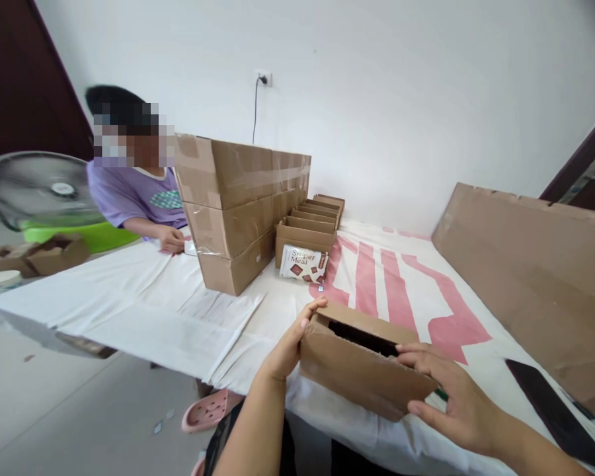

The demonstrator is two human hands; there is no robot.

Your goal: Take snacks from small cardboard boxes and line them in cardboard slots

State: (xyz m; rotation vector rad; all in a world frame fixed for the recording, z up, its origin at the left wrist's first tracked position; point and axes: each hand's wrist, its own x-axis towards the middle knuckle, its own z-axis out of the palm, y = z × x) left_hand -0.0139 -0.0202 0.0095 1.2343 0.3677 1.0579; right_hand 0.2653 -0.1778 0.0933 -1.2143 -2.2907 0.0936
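Note:
A small brown cardboard box (357, 373) sits near the front edge of the table, with a dark gap along its top between the flaps. My left hand (291, 347) grips its left end, fingers over the top corner. At the other end, my right hand (456, 400) holds the box's right side, fingertips at the top opening and thumb against the front panel. What is inside the box is too dark to make out. Just beyond the box, a white "Super Meal" packet (303, 264) leans on a row of opened cardboard boxes (305, 237).
Taped cartons (242, 228) are stacked at centre-left. Behind them a person in a purple shirt (129, 192) rests a hand on the table. A large cardboard sheet (520, 277) and a dark flat object (550, 410) lie right. A fan (62, 190) stands left.

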